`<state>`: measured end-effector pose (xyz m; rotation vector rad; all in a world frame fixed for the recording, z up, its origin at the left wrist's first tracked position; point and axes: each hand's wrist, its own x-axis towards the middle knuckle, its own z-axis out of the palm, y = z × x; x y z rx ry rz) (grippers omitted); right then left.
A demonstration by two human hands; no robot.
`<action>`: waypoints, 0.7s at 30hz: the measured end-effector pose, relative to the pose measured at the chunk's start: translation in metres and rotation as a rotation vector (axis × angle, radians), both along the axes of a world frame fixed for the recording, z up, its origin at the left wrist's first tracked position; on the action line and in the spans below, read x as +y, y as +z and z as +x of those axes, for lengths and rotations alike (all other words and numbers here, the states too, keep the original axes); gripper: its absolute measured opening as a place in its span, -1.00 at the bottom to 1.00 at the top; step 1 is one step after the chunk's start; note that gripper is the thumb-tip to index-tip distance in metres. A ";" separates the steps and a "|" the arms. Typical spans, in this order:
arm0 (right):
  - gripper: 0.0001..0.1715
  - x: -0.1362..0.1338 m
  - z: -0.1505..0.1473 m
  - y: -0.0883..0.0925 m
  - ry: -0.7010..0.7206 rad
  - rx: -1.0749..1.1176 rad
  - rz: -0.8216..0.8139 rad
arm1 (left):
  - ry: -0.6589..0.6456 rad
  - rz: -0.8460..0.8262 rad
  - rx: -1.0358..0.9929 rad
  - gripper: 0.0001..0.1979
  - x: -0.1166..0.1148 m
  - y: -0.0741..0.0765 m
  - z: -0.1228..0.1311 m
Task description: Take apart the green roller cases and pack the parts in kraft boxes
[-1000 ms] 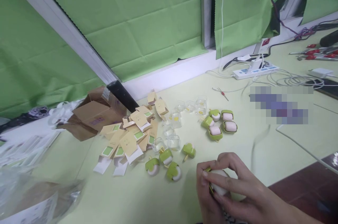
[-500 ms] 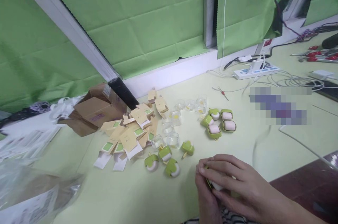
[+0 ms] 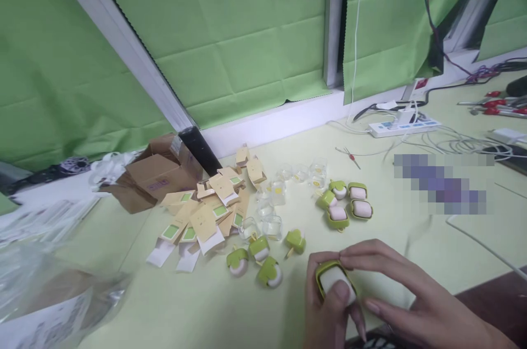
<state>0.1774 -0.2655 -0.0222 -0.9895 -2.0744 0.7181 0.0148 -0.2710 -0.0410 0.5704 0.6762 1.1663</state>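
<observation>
Both my hands hold one small green roller with a white drum (image 3: 334, 277) low at the table's front. My left hand (image 3: 327, 313) grips it from below, its thumb pressed on the white drum. My right hand (image 3: 405, 299) pinches the roller's far edge with its fingertips, the other fingers curled beneath. Several more green rollers (image 3: 263, 258) lie loose to the left. Another cluster of green rollers (image 3: 346, 203) sits further back, lying face up.
A heap of tan cards with green windows (image 3: 206, 212) lies left of centre by an open cardboard box (image 3: 158, 173). Clear plastic cups (image 3: 288, 184) sit behind the rollers. A power strip (image 3: 403, 127), cables and red-handled tools are at the right. A plastic bag (image 3: 45, 288) lies front left.
My right hand's fingers have lifted off the roller's top, so its white drum shows, and my left thumb now lies on it. The view has shifted slightly.
</observation>
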 end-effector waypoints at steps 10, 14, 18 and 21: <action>-0.30 0.008 0.001 -0.003 0.135 -0.003 -0.005 | 0.027 -0.015 0.061 -0.37 -0.001 -0.021 0.006; -0.35 0.015 0.008 -0.013 0.118 -0.090 -0.002 | -0.001 -0.040 -0.103 -0.38 0.018 -0.031 0.019; -0.49 0.052 0.029 -0.017 -0.224 -0.026 0.061 | 0.108 0.304 0.535 -0.44 0.026 -0.025 -0.016; -0.48 0.095 0.055 -0.014 -0.484 -0.076 -0.036 | 0.534 0.668 1.348 -0.65 0.020 -0.025 -0.081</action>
